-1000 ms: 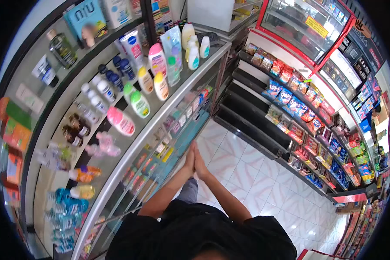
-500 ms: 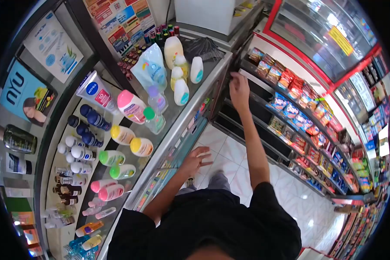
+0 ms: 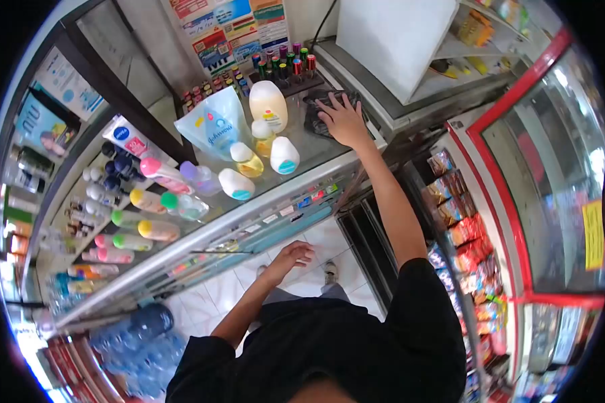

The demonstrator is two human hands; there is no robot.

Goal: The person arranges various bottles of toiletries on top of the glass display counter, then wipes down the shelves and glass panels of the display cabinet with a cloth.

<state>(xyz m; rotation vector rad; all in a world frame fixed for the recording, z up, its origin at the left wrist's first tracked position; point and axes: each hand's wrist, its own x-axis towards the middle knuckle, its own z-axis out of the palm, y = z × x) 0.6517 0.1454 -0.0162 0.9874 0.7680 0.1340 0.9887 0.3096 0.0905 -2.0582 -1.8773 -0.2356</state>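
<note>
My right hand [image 3: 343,121] lies with fingers spread on a crumpled black plastic bag [image 3: 314,115] at the counter's far right end. Whether the fingers grip it cannot be told; they look stretched out over it. My left hand [image 3: 290,261] hangs over the floor in front of the counter, holding nothing, its fingers loosely bent and apart. Left of the bag stand a cream-coloured bottle [image 3: 267,107], small white-capped bottles including one with a teal label [image 3: 285,156], and a light blue Johnson's pouch [image 3: 215,127].
Rows of toiletry bottles [image 3: 159,230] line the glass counter [image 3: 316,161]. Nail polish bottles [image 3: 286,70] stand behind. To the right are a snack rack [image 3: 467,232] and a red-framed glass case [image 3: 511,221]. Blue water jugs [image 3: 141,349] sit on the floor at lower left.
My right hand has moved from above the snack rack onto the black plastic bag. The view has turned toward the counter's right end. My left hand still hangs free.
</note>
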